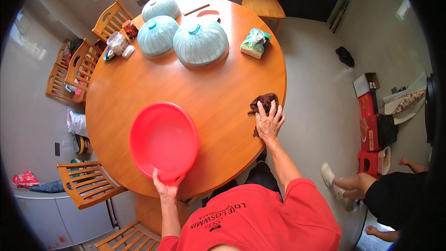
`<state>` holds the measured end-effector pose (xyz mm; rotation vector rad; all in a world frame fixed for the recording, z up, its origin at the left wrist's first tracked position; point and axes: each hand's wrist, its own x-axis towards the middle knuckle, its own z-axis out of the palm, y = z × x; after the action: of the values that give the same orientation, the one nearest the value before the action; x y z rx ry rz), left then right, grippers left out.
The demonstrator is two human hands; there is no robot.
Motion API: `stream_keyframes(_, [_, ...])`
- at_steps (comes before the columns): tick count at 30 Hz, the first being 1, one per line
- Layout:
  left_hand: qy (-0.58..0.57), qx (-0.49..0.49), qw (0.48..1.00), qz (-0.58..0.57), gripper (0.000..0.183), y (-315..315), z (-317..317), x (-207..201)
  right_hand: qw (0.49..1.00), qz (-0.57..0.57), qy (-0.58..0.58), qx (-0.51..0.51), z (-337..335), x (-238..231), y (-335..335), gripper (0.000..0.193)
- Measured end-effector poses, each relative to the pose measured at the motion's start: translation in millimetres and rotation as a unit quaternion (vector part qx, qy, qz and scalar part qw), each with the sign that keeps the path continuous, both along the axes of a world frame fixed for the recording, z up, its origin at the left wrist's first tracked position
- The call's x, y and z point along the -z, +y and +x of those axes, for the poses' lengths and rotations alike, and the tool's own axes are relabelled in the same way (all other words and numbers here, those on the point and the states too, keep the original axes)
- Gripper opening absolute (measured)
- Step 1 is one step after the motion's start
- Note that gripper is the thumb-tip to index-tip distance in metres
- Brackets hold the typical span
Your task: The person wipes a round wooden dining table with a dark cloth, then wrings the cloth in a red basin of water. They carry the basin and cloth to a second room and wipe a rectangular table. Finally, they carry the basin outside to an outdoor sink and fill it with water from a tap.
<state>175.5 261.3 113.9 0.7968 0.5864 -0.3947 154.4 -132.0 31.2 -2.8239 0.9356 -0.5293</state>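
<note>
My left hand (pixel 166 186) grips the near rim of a large red plastic basin (pixel 160 135), thumb up over the edge. The basin rests on the left front part of a round wooden table (pixel 223 97) and leans a little toward me. No contents are plain to see inside it. At the table's right edge, my right hand (pixel 268 124) presses on a crumpled dark brown cloth (pixel 266 98). Its fingers are spread and slightly curled over the cloth, which bunches beyond the fingertips and also shows beside the wrist.
Light-blue domed food covers (pixel 200 44) stand at the table's far side. A tissue pack (pixel 255 43) lies far right; a jar (pixel 118 43) and small items sit far left. Wooden chairs (pixel 88 183) ring the table. A person (pixel 390 195) is at the right, near boxes and a red stool.
</note>
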Motion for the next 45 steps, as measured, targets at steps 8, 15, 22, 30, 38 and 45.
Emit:
stream_keyframes(8, [0.115,-0.22,0.954,0.167,0.089,-87.6,-67.5,25.8,0.997,-0.004,0.023,-0.077,71.4,8.3,-121.4,0.048])
stream_keyframes(15, [0.045,-0.079,0.975,0.201,0.027,-193.7,-75.5,21.6,0.992,-0.017,0.011,-0.122,131.3,14.2,-199.5,0.05])
stream_keyframes(22, [0.024,0.018,0.975,0.222,0.026,-269.8,-41.6,23.9,0.986,0.014,-0.003,-0.164,137.1,3.5,-211.3,0.047])
stream_keyframes(30, [-0.091,0.125,0.946,0.284,0.018,-335.2,42.8,30.1,0.985,0.076,-0.019,-0.153,97.6,-2.8,-190.0,0.045])
stream_keyframes(38, [-0.218,0.176,0.872,0.402,0.031,-395.4,118.1,47.1,0.96,0.254,-0.072,-0.09,154.8,26.6,-259.8,0.04])
stream_keyframes(45, [-0.384,0.165,0.674,0.609,0.077,-484.9,197.0,4.9,0.933,0.263,-0.051,-0.24,239.4,30.0,-345.3,0.038])
